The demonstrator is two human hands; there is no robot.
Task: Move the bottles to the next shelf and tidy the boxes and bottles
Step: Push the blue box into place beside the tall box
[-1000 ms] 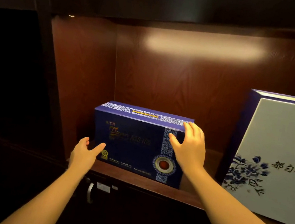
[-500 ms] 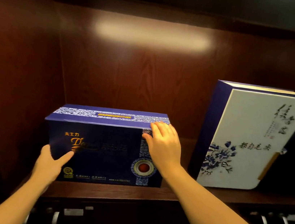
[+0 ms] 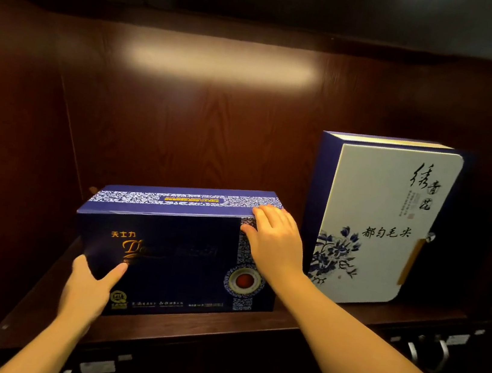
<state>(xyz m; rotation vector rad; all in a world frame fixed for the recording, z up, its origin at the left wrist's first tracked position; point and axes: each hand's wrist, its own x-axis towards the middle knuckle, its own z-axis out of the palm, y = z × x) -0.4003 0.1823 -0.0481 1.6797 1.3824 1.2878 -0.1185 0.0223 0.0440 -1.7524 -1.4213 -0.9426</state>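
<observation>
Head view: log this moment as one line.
phase: tidying | left hand: on dark blue box lower-left corner | right hand: on its upper-right corner | white floral box: upright, right | bottles: none seen

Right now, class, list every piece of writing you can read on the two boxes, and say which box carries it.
"天士力": gold, on the blue box.
Large gold script starting "D" below it: too faint to read.
Small print along the blue box's bottom and the yellow label on its lid: too small.
"都匀毛尖": on the white box.
"绣青花": brush calligraphy, white box, top right; the reading is uncertain.
Small column beside it: too small.
</observation>
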